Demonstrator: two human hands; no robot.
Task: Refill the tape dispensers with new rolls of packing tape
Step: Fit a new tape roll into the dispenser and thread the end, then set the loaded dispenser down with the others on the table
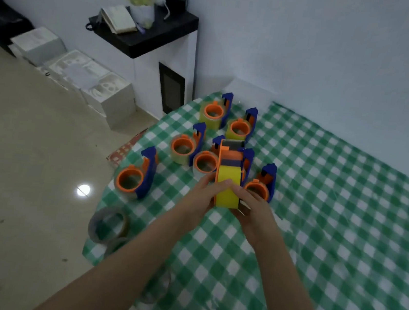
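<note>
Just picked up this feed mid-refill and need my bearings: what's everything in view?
dispensers on the cloth: at least six, orange and blue, clustered far left on the table.
held dispenser: one, orange, carrying a yellow roll, lifted over the cluster.
loose tape rolls: at least two, clear, near-left table edge.
tablecloth: one, green-and-white check, covering the table.
cabinet: one, white with black top, against the wall.
book: one, pale, on the cabinet.
boxes: several, white, on the floor by the wall.
left hand: one, grips the held dispenser's left side.
right hand: one, grips its right side.
</note>
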